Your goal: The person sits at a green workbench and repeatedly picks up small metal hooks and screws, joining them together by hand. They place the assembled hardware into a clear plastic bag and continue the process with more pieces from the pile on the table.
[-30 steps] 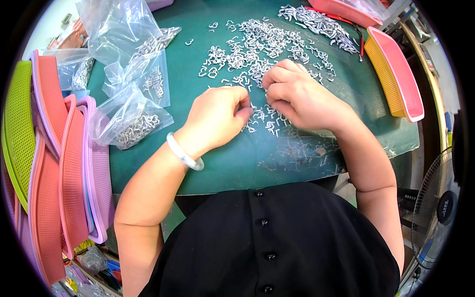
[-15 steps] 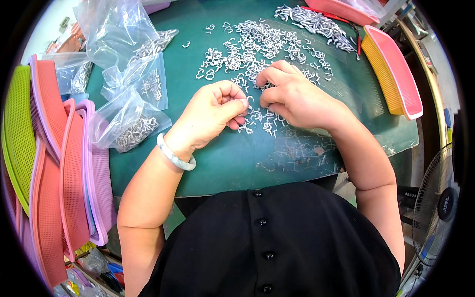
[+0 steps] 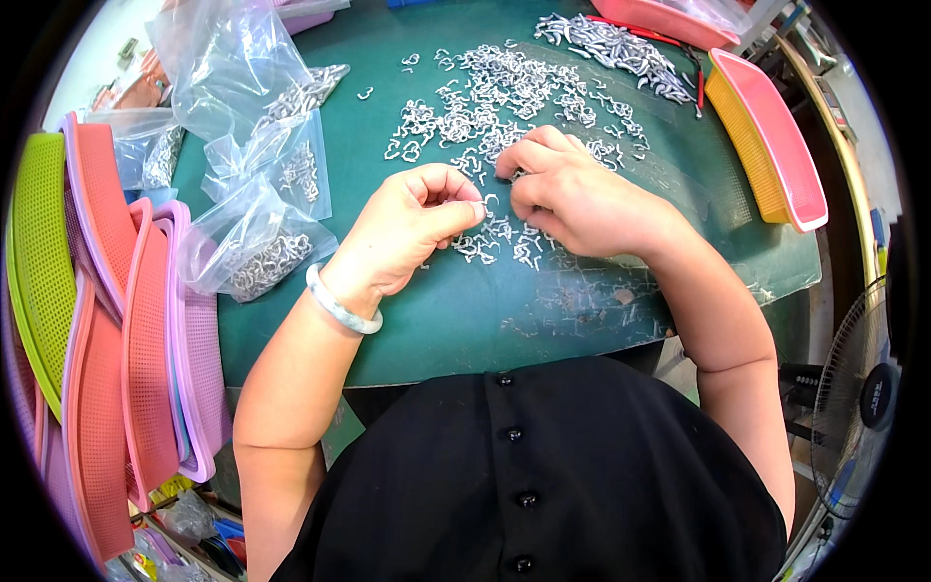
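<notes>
Sorting step: left hand pinches 1 hook w/ narrow fingers; right hand, at its 3 o'clock, fingers curled on the hooks. Next probably needs a clean single-piece pinch.

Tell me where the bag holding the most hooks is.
In the head view, the bag of hooks lies on the green mat, left of the left hand, beside the stacked baskets.

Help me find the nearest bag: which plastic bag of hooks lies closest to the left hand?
The lowest bag, just left of the left hand near the bracelet; the others lie farther up.
</notes>
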A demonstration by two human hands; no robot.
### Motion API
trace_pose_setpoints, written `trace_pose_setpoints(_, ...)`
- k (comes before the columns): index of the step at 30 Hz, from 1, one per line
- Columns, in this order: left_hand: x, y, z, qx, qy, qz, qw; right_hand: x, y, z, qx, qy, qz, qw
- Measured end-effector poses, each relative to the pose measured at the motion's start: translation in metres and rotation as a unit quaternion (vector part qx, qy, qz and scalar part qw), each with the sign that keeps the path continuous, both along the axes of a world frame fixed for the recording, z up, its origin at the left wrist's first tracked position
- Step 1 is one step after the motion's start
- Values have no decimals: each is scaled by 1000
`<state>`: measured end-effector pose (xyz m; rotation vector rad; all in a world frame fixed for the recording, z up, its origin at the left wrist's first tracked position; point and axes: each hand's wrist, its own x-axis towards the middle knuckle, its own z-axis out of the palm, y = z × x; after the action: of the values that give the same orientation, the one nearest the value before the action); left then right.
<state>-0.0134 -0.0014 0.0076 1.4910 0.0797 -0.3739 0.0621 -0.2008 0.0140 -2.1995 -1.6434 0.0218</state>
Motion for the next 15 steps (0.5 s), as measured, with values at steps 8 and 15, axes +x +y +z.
trace_pose_setpoints(8, -1, -4, 0, -94, 34, 29, 995, 4, -6, 3, -12, -12, 2, 1000)
trace_pose_setpoints(15, -1, -3, 0, -116, 57, 13, 992, 1, -6, 4, -32, -14, 9, 999)
